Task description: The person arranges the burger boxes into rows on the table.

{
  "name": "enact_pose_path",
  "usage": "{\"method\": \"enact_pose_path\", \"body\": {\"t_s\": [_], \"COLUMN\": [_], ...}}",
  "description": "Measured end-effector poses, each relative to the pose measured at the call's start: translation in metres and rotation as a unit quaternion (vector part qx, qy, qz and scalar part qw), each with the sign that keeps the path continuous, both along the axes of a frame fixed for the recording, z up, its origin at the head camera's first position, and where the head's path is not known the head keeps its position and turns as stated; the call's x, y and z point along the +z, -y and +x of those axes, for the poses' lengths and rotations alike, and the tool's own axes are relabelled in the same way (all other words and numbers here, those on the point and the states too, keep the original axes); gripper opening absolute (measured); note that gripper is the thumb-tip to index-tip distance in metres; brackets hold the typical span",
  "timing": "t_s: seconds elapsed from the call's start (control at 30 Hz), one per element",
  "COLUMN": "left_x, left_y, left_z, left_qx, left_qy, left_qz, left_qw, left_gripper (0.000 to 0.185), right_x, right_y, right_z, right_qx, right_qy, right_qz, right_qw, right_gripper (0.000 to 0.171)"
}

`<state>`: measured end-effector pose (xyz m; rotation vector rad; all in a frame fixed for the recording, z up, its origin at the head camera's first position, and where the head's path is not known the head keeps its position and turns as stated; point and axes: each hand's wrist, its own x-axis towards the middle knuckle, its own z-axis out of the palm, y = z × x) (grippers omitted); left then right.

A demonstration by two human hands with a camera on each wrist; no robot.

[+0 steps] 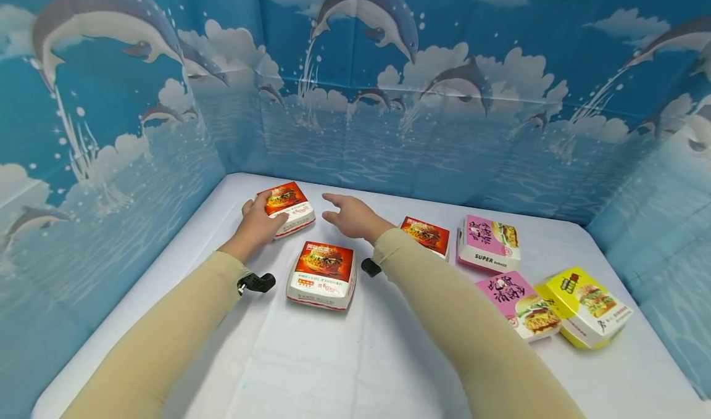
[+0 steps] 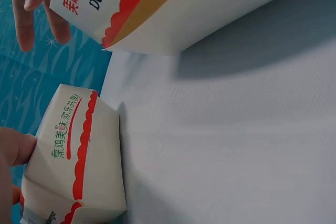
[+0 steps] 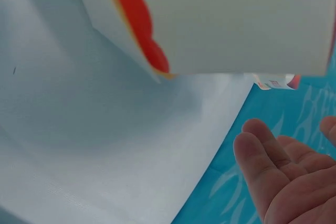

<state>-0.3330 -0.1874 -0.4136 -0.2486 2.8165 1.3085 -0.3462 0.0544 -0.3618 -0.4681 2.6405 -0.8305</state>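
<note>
Looking like thin card, the leftmost red burger box (image 1: 293,210), left of centre in the head view, seems light and crushable, best held by opposite sides. It is gripped by the left hand (image 1: 258,225); nothing is held by the right hand (image 1: 355,216), fingers outstretched.

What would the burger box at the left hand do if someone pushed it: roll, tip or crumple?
The box probably wouldn't roll or tip easily, being squat and flat-sided. Its creased edges suggest folded card: fairly stiff, but likely to dent if squeezed hard. Its weight is uncertain, since the lid hides any contents.
</note>
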Motion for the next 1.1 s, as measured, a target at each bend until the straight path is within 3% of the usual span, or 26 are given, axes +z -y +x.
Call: {"method": "enact_pose_path", "body": {"t_s": [0.73, 1.1], "left_x": [0.001, 0.001], "left_y": [-0.016, -0.019], "left_z": [0.005, 0.007], "left_qx": [-0.093, -0.103], "left_qy": [-0.023, -0.037], "left_qz": [-0.028, -0.031], "left_qw": [0.9951, 0.9935], "left_gripper": [0.082, 0.082], "right_x": [-0.015, -0.016], "right_y": [0.007, 0.008], "right_z": [-0.004, -0.002], "right_qx": [-0.013, -0.021], "right_qy": [0.035, 0.036], "right_qz": [0.011, -0.006], "right_qw": [0.999, 0.999], "right_gripper": [0.066, 0.065]}}
